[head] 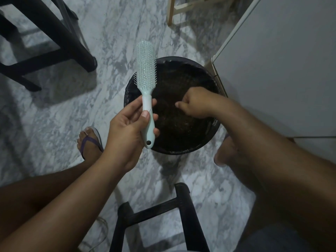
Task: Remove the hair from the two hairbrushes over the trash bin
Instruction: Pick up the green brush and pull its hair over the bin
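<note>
The trash bin (183, 60) stands on the floor (127, 33), hard against a cabinet (281, 70) on its right. The left hand (125, 130) holds the hairbrush (145, 73) over the bin's left rim, head pointing away. The right hand (196, 103) hangs over the bin's opening, fingers (183, 104) curled. A stool (54, 33) stands far left, another stool (183, 206) nearest the person, and a sandalled foot (89, 142) left of the bin.

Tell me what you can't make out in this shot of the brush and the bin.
Head view only:
- Right hand: its fingers curl downward, away from the camera, so whether they pinch hair is hidden.
- Trash bin: the inside is dark and blurred, contents unclear.
- Hairbrush, held by the left hand: any strands among the bristles are too fine to tell.
- Second hairbrush: not in view.
</note>
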